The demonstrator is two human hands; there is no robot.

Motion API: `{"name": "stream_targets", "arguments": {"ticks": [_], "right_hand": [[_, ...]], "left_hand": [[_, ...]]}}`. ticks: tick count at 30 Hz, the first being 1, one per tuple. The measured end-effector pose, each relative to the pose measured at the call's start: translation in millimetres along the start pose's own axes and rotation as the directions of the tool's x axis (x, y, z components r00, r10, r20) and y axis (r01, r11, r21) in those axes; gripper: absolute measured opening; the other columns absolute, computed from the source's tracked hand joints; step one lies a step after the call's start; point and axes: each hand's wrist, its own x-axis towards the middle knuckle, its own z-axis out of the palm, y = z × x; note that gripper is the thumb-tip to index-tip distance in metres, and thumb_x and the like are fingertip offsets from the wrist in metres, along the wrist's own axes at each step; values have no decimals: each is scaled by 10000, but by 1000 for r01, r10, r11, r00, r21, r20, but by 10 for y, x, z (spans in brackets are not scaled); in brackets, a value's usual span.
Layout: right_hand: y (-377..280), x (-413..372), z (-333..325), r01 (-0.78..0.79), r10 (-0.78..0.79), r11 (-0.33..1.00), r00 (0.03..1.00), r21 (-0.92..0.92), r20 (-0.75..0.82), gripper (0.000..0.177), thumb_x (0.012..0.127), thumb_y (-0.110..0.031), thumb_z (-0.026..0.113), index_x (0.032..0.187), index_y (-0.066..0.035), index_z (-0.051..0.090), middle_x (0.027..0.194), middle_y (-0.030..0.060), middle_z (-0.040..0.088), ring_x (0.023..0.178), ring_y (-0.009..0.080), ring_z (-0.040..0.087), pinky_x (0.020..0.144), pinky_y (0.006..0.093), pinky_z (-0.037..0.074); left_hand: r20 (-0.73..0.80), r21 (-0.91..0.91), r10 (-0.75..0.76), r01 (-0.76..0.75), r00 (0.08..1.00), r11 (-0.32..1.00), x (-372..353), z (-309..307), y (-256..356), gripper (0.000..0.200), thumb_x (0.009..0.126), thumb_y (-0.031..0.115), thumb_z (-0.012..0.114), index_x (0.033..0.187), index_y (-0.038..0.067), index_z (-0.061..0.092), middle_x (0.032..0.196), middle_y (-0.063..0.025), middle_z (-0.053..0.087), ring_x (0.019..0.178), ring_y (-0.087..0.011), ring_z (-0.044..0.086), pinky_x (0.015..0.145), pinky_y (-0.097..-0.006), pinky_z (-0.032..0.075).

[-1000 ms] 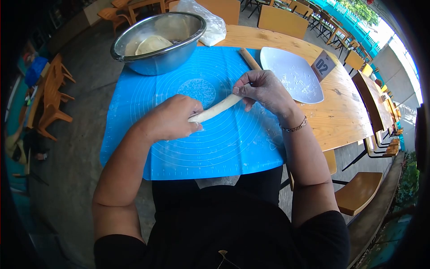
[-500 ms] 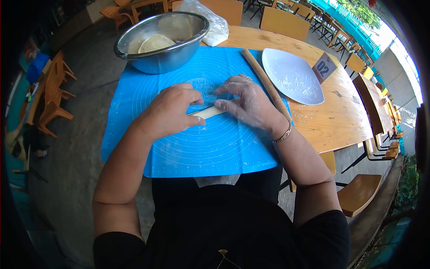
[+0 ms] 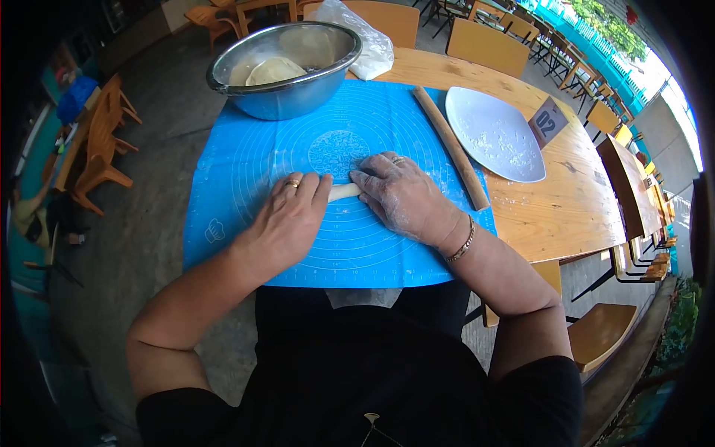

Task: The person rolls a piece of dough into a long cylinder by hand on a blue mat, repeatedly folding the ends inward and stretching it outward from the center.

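A pale strip of dough (image 3: 344, 191) lies on the blue mat (image 3: 298, 257), its middle showing between my two hands. My left hand (image 3: 292, 216) covers its left end, fingers pressed together over it, a ring on one finger. Over the right end is my right hand (image 3: 402, 195), dusted with flour, its fingers curled down on the dough. Both ends of the strip are hidden under the fingers. Beyond the hands, the mat's center carries a patch of white flour (image 3: 337, 153).
A metal bowl (image 3: 283, 100) holding a ball of dough (image 3: 275, 71) stands at the back left, beside a plastic bag (image 3: 365, 45). To the right are a wooden rolling pin (image 3: 450, 145), a floured white plate (image 3: 495, 134) and a "02" sign (image 3: 547, 121) on the wooden table (image 3: 573, 194).
My hands have gone from pinching around the dough to lying lower over its ends. The left fingers now cover the left end. The view has shifted slightly.
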Motion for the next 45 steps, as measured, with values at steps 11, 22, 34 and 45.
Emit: {"name": "stream_targets", "arguments": {"ticks": [11,22,34,45], "right_hand": [[-102,84,212,185,-180,980,981,70,-74,544,907,-249,583,1364,41,538,1348,278,567,1320,425,508,1180,499,341],[-127,-55,188,16,-10,997,997,-76,80,589,957,-275,568,1445,35,452,1470,270,477,1410,409,423,1183,495,332],[-55,30,246,-49,52,996,997,-68,49,578,1005,-315,496,1404,103,470,1439,314,491,1383,435,445,1180,485,328],[-203,-260,-163,-100,121,984,984,-150,134,622,1031,-401,495,1412,91,466,1454,317,469,1402,441,417,1189,504,313]], "left_hand": [[-187,-367,-212,132,959,921,173,282,456,913,1024,541,426,1490,-197,158,1533,-425,225,1468,-530,213,1221,-563,144],[141,-220,-246,273,959,937,75,167,471,1067,973,724,313,1513,-177,122,1574,-388,185,1511,-474,147,1244,-516,64],[181,-151,-281,309,942,939,181,118,325,1020,977,702,349,1508,-158,214,1565,-364,253,1501,-471,192,1238,-519,120],[191,-173,-194,227,962,958,-259,-3,152,1002,971,680,413,1500,-154,239,1571,-334,269,1511,-455,171,1241,-529,100]]}}
